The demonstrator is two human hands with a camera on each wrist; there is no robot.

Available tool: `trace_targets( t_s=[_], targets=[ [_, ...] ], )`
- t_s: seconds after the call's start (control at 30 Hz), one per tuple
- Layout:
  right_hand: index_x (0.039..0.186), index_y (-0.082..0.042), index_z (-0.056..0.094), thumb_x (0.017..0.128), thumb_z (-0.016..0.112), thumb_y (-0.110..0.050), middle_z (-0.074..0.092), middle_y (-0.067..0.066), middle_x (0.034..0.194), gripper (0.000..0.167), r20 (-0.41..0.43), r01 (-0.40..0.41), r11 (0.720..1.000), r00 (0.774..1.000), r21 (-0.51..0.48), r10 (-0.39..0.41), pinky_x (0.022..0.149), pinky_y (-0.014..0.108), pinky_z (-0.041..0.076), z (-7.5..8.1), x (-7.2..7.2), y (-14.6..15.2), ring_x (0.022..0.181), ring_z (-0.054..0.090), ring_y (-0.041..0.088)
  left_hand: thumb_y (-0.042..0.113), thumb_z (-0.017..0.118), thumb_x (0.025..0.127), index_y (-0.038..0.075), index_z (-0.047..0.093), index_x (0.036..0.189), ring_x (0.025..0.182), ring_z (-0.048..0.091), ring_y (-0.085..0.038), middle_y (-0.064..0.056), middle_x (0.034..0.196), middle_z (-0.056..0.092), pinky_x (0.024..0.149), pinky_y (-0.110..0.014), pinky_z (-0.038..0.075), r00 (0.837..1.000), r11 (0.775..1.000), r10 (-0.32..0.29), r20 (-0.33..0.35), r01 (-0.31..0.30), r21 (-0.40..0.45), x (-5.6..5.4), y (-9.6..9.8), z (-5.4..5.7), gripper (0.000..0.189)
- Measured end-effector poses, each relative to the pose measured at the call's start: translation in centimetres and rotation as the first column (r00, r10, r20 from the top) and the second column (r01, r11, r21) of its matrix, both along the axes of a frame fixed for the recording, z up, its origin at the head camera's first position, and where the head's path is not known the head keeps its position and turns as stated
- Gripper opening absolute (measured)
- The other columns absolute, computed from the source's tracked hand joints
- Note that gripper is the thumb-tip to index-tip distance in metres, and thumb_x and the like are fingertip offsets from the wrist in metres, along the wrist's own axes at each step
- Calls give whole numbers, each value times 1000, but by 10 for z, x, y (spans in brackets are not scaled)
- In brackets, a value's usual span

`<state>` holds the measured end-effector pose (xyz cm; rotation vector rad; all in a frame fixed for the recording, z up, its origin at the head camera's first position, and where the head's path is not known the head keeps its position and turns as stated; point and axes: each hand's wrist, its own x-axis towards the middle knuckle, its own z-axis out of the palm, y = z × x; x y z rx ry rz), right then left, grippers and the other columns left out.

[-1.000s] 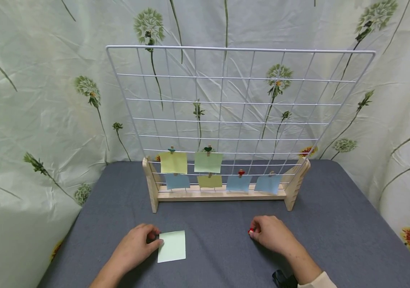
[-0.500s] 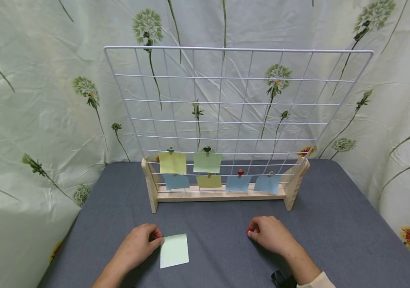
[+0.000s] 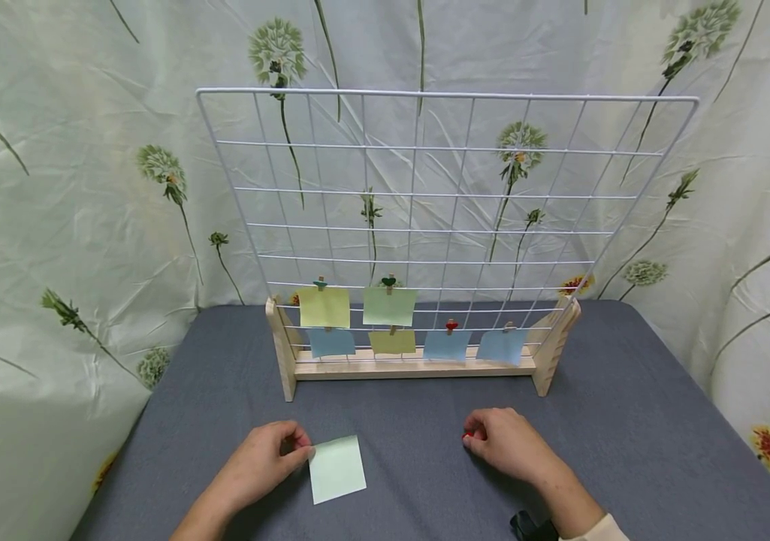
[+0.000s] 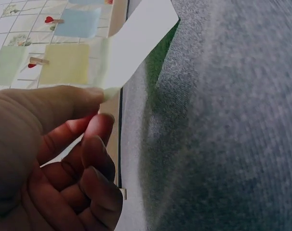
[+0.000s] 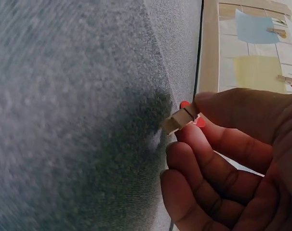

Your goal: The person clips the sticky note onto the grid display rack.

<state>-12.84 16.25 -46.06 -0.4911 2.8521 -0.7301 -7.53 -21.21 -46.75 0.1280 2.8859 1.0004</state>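
A pale green sticky note (image 3: 337, 469) hangs by its upper left corner from my left hand (image 3: 259, 462), pinched between thumb and finger. The left wrist view shows the same note (image 4: 141, 38) tilted out past the thumb tip. My right hand (image 3: 513, 447) pinches a small wooden clothespin (image 5: 180, 119) with a red heart on it. In the head view only a bit of the red heart (image 3: 468, 435) shows by the fingertips. Both hands are low over the grey cloth, in front of a white wire grid rack (image 3: 412, 195).
The rack stands on a wooden base (image 3: 415, 368). Clipped to its lower rows are a yellow note (image 3: 324, 307), a green note (image 3: 389, 306), a smaller yellow note (image 3: 393, 342) and several blue ones, such as a blue note (image 3: 446, 345). A flowered curtain (image 3: 87, 248) hangs behind.
The green note has shifted a little to the right and turned slightly in my left hand, which has also edged right. My right hand has barely moved, still pinching the clothespin.
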Motion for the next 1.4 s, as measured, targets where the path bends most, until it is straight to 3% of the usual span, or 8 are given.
trace_targets(
  t_s=[0.13,0.4,0.67,0.9,1.03,1.4],
  targets=[
    [81,-17,71,86,80,-14,59,-10,68,11,9,-6,1000,1000,-9,6,57,23,41,1,0,1,61,50,4,23,79,89,21,67,83,57,48,-1,9,73,58,53,-22,41,999,999,-34,2,34,39,-1,0,0,13],
    [74,-19,65,82,80,-12,57,-12,62,18,-8,-14,999,1000,-40,14,51,21,39,1,0,8,54,49,1,22,78,90,21,67,83,55,49,-1,9,72,59,52,-22,42,999,997,-42,-4,42,61,-2,2,1,13],
    [78,-15,68,84,80,-11,59,-9,65,13,39,-24,997,999,-77,27,50,22,40,2,0,12,55,50,4,22,78,90,21,67,83,55,48,0,10,72,59,52,-22,41,999,997,-52,-12,53,63,-3,3,0,12],
    [81,-15,72,86,78,-11,60,-10,66,9,18,-58,997,998,-59,59,53,21,41,3,-1,15,57,49,1,22,79,89,21,67,83,56,48,-1,9,72,57,52,-22,41,999,998,-38,-7,38,56,-3,4,1,13],
    [84,-15,72,87,78,-11,60,-10,68,7,26,-41,996,999,-74,43,55,21,42,5,-1,17,60,49,2,23,79,89,21,68,83,56,48,-2,8,73,57,52,-23,41,1000,998,-31,1,31,51,-5,5,2,13],
    [89,-20,72,91,76,-12,63,-10,82,9,-70,37,996,997,-81,-43,68,26,48,15,0,19,74,54,4,25,80,89,23,68,85,59,48,-3,9,76,58,54,-23,41,999,999,-28,-15,28,24,-11,15,8,12]
  ],
)
